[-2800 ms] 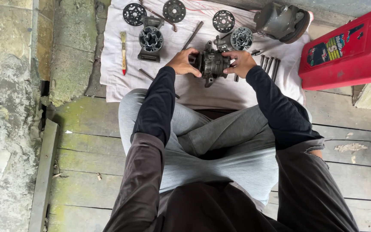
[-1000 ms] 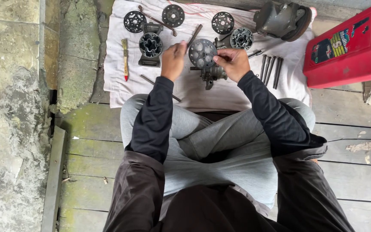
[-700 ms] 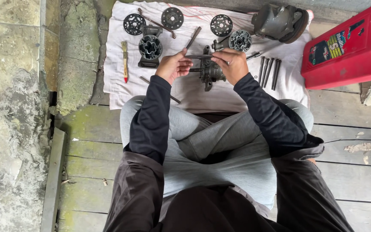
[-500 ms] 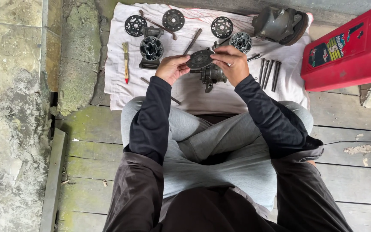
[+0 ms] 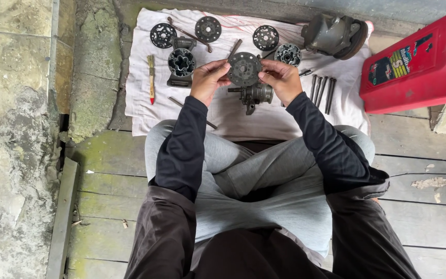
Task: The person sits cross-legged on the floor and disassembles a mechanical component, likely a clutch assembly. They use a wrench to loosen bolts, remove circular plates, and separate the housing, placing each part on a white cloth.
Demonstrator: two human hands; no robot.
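Both hands hold a round perforated metal plate up over a white cloth spread with machine parts.

Head view: the left hand point(image 5: 207, 80) and the right hand point(image 5: 281, 78) each pinch the rim of the dark valve plate point(image 5: 244, 68) from opposite sides, fingers curled and closed on its edge, with the plate lifted just above a shafted metal assembly point(image 5: 254, 94) that rests on the cloth point(image 5: 243, 116). The plate looks stiff and thin, probably fairly light, likely oily and so slippery; its edge is the safe place to grip, keeping fingers off the flat face and the holes. Around it lie similar discs point(image 5: 208, 28), a cylinder block point(image 5: 181, 63), a small brush point(image 5: 151, 78), long bolts point(image 5: 322, 93), a grey housing point(image 5: 335, 34) and, off the cloth, a red plastic can point(image 5: 420, 64).
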